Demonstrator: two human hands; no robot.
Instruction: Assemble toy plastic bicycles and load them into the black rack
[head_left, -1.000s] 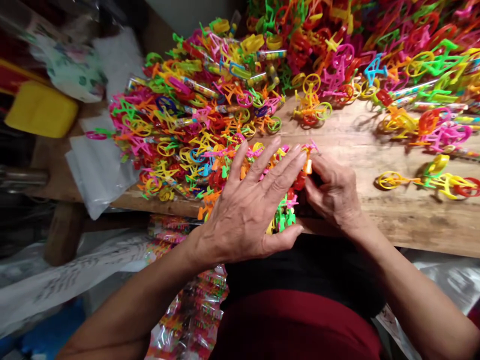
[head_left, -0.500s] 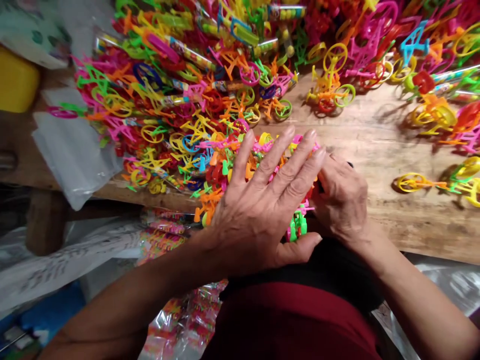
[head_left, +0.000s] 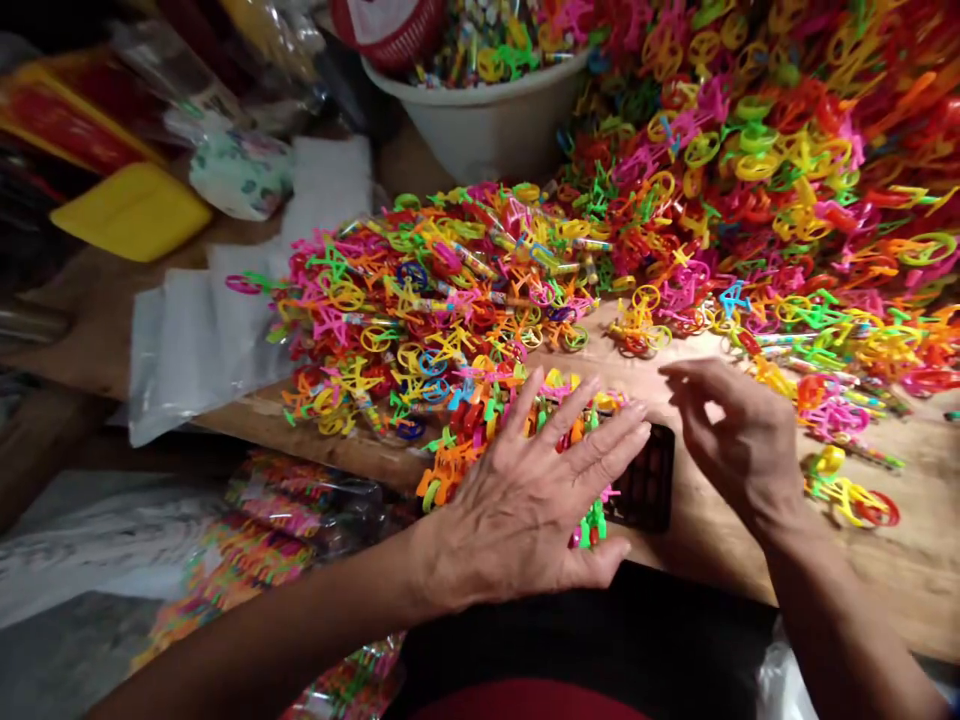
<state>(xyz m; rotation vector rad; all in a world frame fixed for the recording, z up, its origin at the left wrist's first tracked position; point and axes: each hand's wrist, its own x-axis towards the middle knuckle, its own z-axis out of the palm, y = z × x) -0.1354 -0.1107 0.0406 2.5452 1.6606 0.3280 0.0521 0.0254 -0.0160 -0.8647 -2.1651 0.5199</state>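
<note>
The right hand [head_left: 742,435] has come away from the end of the small bright toys [head_left: 471,415], so now only the left hand [head_left: 525,510] seems to keep them in place. Its fingers are spread flat on top. The right fingers are loosely bent, with nothing seen in them. The toys sit on the wooden surface [head_left: 724,545], by its near edge, partly over a black tray [head_left: 664,480]. Their long row runs side to side, its right end toward the right hand.

Glossy plastic toys [head_left: 450,270] lie on the smooth wood table [head_left: 720,560].
</note>
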